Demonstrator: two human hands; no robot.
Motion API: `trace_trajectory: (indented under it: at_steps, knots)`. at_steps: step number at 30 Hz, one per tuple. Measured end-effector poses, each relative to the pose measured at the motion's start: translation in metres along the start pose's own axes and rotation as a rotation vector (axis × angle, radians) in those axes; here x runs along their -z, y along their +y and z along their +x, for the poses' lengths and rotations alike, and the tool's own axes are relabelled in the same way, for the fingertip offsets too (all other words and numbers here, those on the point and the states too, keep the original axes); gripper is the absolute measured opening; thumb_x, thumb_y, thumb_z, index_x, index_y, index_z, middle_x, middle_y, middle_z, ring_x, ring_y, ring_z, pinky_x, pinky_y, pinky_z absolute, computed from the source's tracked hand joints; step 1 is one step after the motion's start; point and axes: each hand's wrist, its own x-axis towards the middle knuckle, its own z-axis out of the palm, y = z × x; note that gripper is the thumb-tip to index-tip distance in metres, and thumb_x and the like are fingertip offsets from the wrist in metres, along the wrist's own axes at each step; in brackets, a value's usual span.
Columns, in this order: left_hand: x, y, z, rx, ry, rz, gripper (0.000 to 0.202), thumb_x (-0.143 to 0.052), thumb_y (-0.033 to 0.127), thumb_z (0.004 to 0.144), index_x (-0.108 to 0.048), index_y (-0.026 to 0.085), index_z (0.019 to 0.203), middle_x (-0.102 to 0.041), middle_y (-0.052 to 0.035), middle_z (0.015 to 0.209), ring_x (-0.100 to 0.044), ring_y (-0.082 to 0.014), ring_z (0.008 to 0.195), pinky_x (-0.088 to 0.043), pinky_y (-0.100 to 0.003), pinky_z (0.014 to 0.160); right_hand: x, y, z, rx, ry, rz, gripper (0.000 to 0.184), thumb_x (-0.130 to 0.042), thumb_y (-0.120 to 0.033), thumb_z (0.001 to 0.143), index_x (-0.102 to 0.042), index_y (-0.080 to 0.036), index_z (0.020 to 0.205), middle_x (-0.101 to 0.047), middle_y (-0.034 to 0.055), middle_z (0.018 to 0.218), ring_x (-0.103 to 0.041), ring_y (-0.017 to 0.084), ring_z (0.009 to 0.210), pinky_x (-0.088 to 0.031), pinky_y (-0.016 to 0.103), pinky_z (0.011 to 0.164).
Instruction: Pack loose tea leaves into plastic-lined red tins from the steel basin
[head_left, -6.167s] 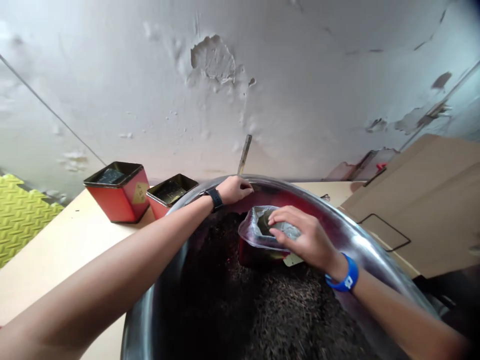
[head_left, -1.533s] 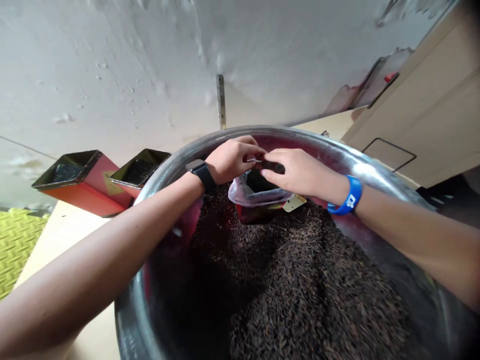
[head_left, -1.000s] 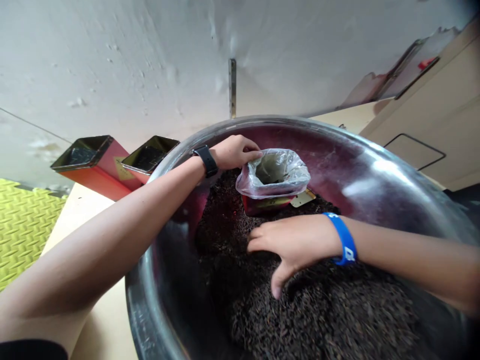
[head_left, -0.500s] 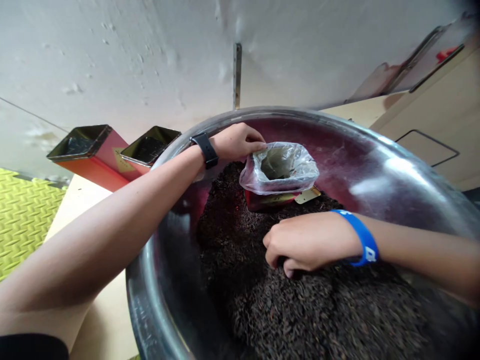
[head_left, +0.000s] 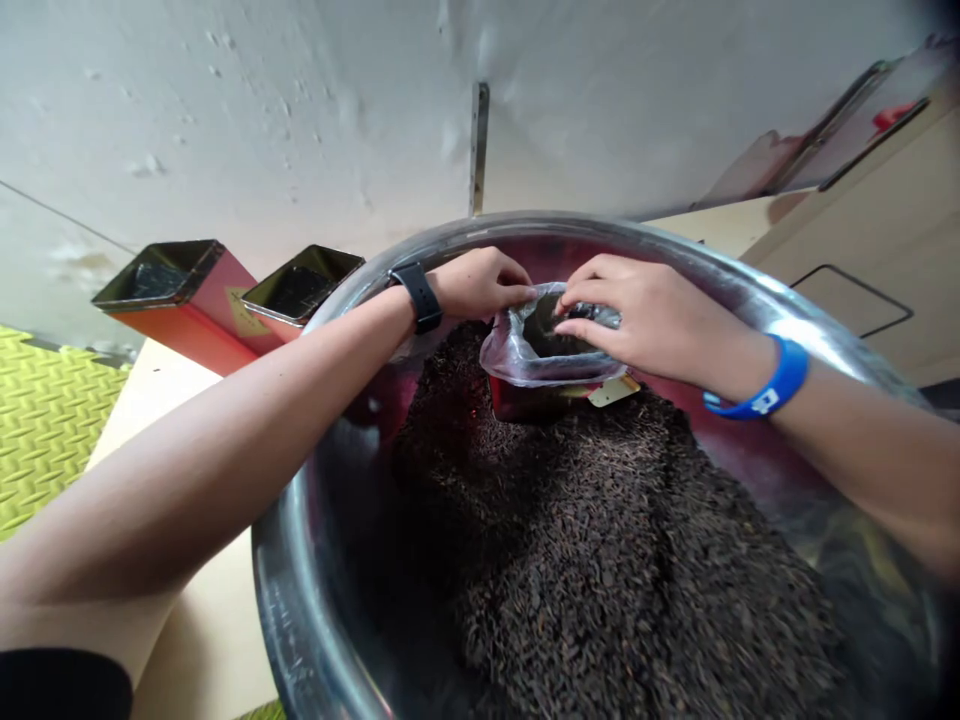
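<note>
A red tin (head_left: 531, 400) stands in a heap of dark loose tea leaves (head_left: 600, 560) inside a big metal bowl (head_left: 300, 560). A clear plastic bag (head_left: 517, 358) lines the tin, its mouth folded outward over the rim. My left hand (head_left: 484, 282), with a black watch at the wrist, pinches the bag's left edge between thumb and fingers. Over the bag's mouth hovers my right hand (head_left: 637, 310), wearing a blue wristband (head_left: 780, 385). Its thumb and fingers are apart, and I see no leaves between them. How full the bag is cannot be made out.
Two more open tins, an orange-red one (head_left: 202, 320) and a second (head_left: 304, 285), stand left of the bowl on a pale tabletop (head_left: 139, 420). A wall with a metal strip (head_left: 478, 150) rises behind. Yellow mat (head_left: 52, 430) lies at the left.
My right hand has risen from the tea leaves to the bag's mouth, and its fingers have spread from a closed grip. My left hand stays on the bag's edge.
</note>
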Motion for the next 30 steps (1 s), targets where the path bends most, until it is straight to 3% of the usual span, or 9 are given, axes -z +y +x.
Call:
trace_trajectory:
  at_steps: [4, 7, 10, 12, 14, 19, 23, 26, 30]
  knots:
    - [-0.001, -0.001, 0.000, 0.009, 0.010, 0.007, 0.027, -0.050, 0.032, 0.077, -0.067, 0.016, 0.089, -0.064, -0.0032, 0.069, -0.052, -0.0109, 0.059, -0.037, -0.022, 0.057, -0.002, -0.028, -0.004, 0.037, -0.028, 0.167, 0.018, -0.050, -0.032, 0.080, -0.063, -0.020, 0.087, -0.060, 0.0043, 0.093, -0.053, 0.019, 0.089, -0.038, 0.034, 0.082]
    - [0.000, -0.002, 0.000, 0.030, 0.003, -0.001, 0.028, -0.050, 0.033, 0.076, -0.067, 0.016, 0.090, -0.064, -0.0033, 0.069, -0.053, -0.0116, 0.060, -0.037, -0.023, 0.058, -0.011, -0.051, -0.016, 0.172, -0.482, 0.336, 0.026, -0.055, -0.040, 0.076, -0.063, -0.021, 0.092, -0.061, 0.0027, 0.087, -0.056, 0.016, 0.078, -0.041, 0.028, 0.071]
    - [0.000, -0.003, 0.000, 0.037, -0.004, -0.011, 0.028, -0.050, 0.033, 0.077, -0.067, 0.016, 0.091, -0.064, -0.0034, 0.068, -0.053, -0.0115, 0.060, -0.037, -0.023, 0.057, -0.030, -0.059, -0.032, 0.249, -0.998, 0.246, 0.054, -0.068, -0.051, 0.057, -0.062, -0.017, 0.099, -0.061, 0.0064, 0.086, -0.057, 0.019, 0.073, -0.039, 0.027, 0.060]
    - [0.000, -0.004, 0.000, 0.031, -0.006, -0.014, 0.027, -0.050, 0.033, 0.077, -0.067, 0.017, 0.090, -0.064, -0.0035, 0.069, -0.053, -0.0112, 0.059, -0.037, -0.022, 0.056, -0.042, -0.058, -0.038, 0.284, -1.157, 0.142, 0.067, -0.072, -0.053, 0.046, -0.062, -0.015, 0.101, -0.060, 0.0089, 0.088, -0.057, 0.022, 0.072, -0.037, 0.028, 0.056]
    - [0.000, -0.004, 0.000, 0.024, -0.007, -0.014, 0.027, -0.050, 0.033, 0.078, -0.067, 0.017, 0.090, -0.064, -0.0039, 0.068, -0.053, -0.0114, 0.059, -0.037, -0.022, 0.056, -0.051, -0.056, -0.040, 0.304, -1.204, 0.090, 0.071, -0.075, -0.050, 0.040, -0.062, -0.016, 0.101, -0.060, 0.0088, 0.089, -0.057, 0.022, 0.070, -0.034, 0.027, 0.052]
    - [0.001, -0.002, -0.001, 0.043, -0.010, -0.020, 0.028, -0.050, 0.033, 0.077, -0.068, 0.016, 0.090, -0.063, -0.0047, 0.068, -0.053, -0.0122, 0.060, -0.038, -0.023, 0.057, -0.052, -0.056, -0.037, 0.283, -1.237, 0.081, 0.039, -0.074, -0.028, 0.055, -0.066, -0.021, 0.093, -0.061, 0.0019, 0.069, -0.055, 0.015, 0.059, -0.028, 0.024, 0.046]
    - [0.002, -0.002, -0.001, 0.051, 0.005, -0.045, 0.026, -0.052, 0.033, 0.076, -0.068, 0.016, 0.087, -0.062, -0.0032, 0.064, -0.053, -0.0115, 0.059, -0.038, -0.022, 0.057, -0.037, -0.058, -0.029, 0.286, -1.170, 0.205, 0.019, -0.064, -0.019, 0.069, -0.066, -0.019, 0.087, -0.063, 0.0023, 0.071, -0.055, 0.014, 0.062, -0.033, 0.023, 0.051]
    - [0.002, -0.003, -0.001, 0.047, -0.013, -0.033, 0.028, -0.050, 0.036, 0.076, -0.068, 0.016, 0.087, -0.062, -0.0020, 0.064, -0.053, -0.0104, 0.058, -0.037, -0.021, 0.056, -0.021, -0.058, -0.018, 0.323, -0.916, 0.408, 0.017, -0.055, -0.014, 0.076, -0.064, -0.019, 0.090, -0.063, 0.0022, 0.081, -0.056, 0.012, 0.072, -0.039, 0.022, 0.063]
    - [0.001, -0.003, 0.000, 0.035, -0.059, -0.004, 0.032, -0.047, 0.039, 0.078, -0.067, 0.017, 0.088, -0.062, -0.0022, 0.063, -0.051, -0.0102, 0.056, -0.036, -0.021, 0.055, -0.009, -0.042, -0.005, 0.189, -0.365, 0.384, 0.018, -0.048, -0.016, 0.081, -0.059, -0.019, 0.095, -0.061, 0.0032, 0.092, -0.055, 0.014, 0.086, -0.040, 0.026, 0.080]
